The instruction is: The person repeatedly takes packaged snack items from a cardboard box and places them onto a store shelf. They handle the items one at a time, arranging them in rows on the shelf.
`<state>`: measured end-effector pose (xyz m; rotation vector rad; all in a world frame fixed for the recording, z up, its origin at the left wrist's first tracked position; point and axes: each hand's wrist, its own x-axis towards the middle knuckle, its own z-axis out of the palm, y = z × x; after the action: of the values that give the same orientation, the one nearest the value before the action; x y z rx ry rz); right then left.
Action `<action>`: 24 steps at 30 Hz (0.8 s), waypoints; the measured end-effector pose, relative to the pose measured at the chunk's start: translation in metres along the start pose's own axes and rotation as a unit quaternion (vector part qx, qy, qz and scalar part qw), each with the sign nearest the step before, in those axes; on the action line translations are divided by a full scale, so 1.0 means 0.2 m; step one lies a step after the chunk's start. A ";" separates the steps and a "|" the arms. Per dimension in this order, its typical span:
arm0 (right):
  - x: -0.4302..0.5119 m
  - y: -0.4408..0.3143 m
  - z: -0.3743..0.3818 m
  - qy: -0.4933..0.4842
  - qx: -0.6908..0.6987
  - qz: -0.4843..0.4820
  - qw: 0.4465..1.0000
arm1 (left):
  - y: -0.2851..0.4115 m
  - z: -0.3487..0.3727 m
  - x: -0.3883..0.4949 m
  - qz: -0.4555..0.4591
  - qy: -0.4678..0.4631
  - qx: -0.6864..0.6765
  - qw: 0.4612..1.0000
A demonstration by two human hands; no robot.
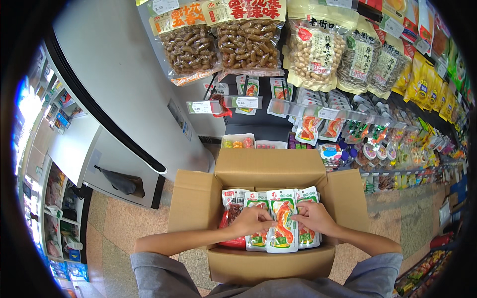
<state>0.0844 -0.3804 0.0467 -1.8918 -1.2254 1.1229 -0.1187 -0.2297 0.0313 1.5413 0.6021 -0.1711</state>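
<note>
An open cardboard box (272, 262) is in front of me with its flaps folded outward. Snack pouches lie in rows inside it. At the top of the middle row is a white and green pouch (284, 227) with a picture of orange-red food. My left hand (253, 220) pinches its left edge, and my right hand (315, 217) has its fingertips on the right edge. Similar green and white pouches (257, 201) lie on either side, partly under my hands. A red pouch (231, 208) with a clear window sits at the box's left, partly covered by my left forearm.
Ahead, several like pouches (309, 126) hang on shelf hooks behind clear price strips (242, 102). Bagged peanuts (249, 44) hang above. A grey-white pillar (123, 56) and a white counter (74, 149) stand left. Small candy boxes (238, 141) are behind the far flap.
</note>
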 end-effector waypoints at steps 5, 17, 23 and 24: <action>-0.01 -0.06 -0.04 0.006 -0.004 0.007 1.000 | 0.06 -0.05 -0.05 0.103 0.023 0.063 0.992; 0.36 -0.36 -0.14 0.133 0.012 -0.227 0.965 | 0.29 -0.39 0.07 0.209 0.137 -0.060 0.967; 0.81 -0.33 -0.10 0.113 0.157 -0.146 0.970 | 0.32 -0.60 0.31 0.175 0.122 -0.290 0.933; 0.89 -0.32 -0.09 0.116 0.188 -0.138 0.965 | 0.30 -0.65 0.36 0.176 0.129 -0.299 0.929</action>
<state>0.1132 -0.1927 0.0500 -1.4680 -1.0218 0.8815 -0.0628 -0.0825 0.0607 1.0505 0.5079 0.4627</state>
